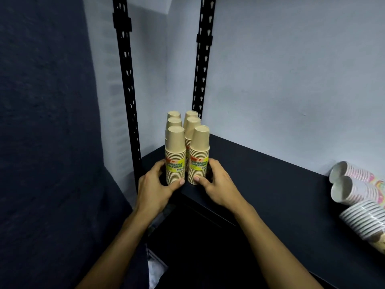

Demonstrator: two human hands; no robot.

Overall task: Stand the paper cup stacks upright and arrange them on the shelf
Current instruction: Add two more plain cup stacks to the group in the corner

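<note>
Left hand (155, 185) and right hand (216, 182), fingers spread, cup the two front brown cup stacks (176, 155); pink stacks (354, 184) lie toppled at 3 o'clock.

A single wide-angle view from a camera worn on the person's head, looking forward and steeply down into the left rear corner of a black flat shelf board (270, 180). The camera sits close: both bare forearms rise from the bottom edge, and the left hand (154, 188) and right hand (216, 184) meet just below the frame's centre. Upright tan paper cup stacks with yellow labels (185, 153) stand at mid-frame. Two black perforated metal uprights (127, 80) rise out of the top edge and lean apart with the lens's bend. A pale wall (291, 69) fills the upper right; white ribbed cup stacks lying on their sides (354, 188) are cut off by the right edge.
</note>
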